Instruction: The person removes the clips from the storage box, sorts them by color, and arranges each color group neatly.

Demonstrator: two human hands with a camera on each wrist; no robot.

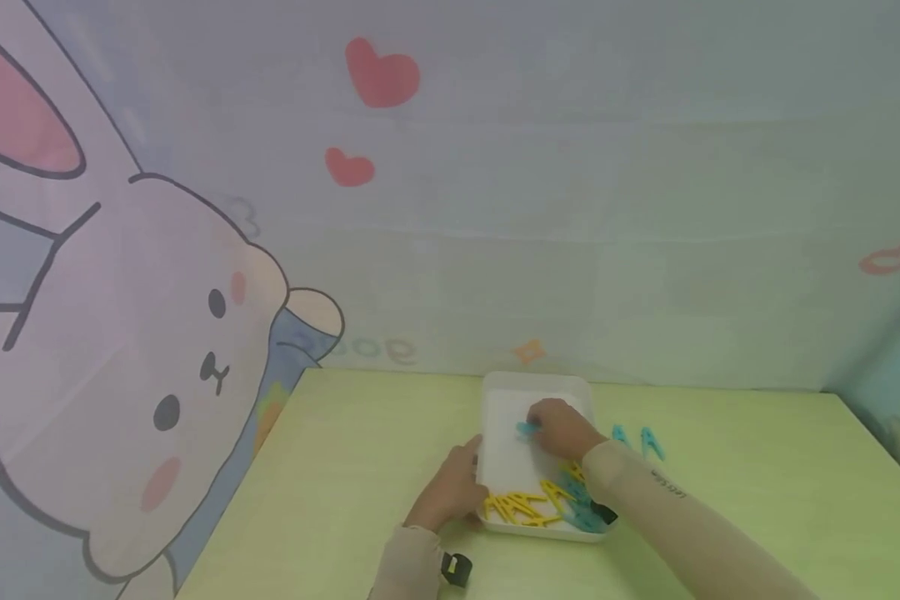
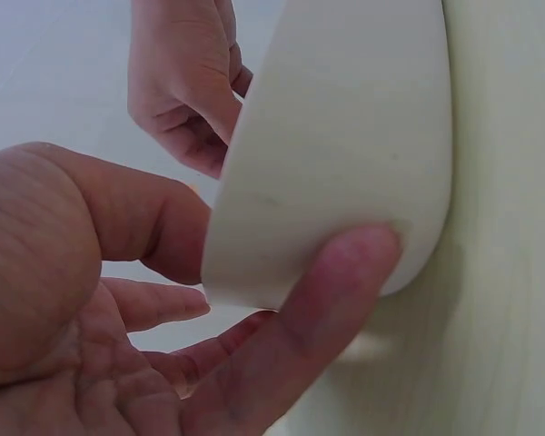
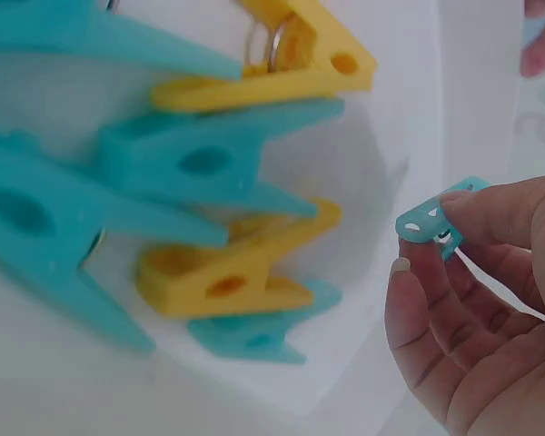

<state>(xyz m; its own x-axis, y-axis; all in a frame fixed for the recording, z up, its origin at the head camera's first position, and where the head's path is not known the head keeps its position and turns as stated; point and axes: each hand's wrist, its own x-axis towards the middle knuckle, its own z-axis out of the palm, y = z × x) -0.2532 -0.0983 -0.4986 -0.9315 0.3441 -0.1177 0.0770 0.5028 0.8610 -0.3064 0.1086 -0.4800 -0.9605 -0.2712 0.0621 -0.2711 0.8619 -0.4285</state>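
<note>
A white tray (image 1: 505, 446) lies on the table. At its left side my left hand (image 1: 453, 487) grips the wall, with fingers (image 2: 345, 272) against the outside, as the left wrist view shows. Over the tray my right hand (image 1: 564, 429) pinches a blue clothespin (image 3: 427, 218) between thumb and fingers. Yellow clothespins (image 1: 515, 507) and blue clothespins (image 1: 587, 520) lie in the tray's near end. The right forearm hides part of that near right corner.
Blue clothespins (image 1: 651, 444) lie on the light green table (image 1: 360, 450), to the right of the tray. Behind the table hangs a printed cloth (image 1: 570, 208) with a cartoon rabbit and hearts.
</note>
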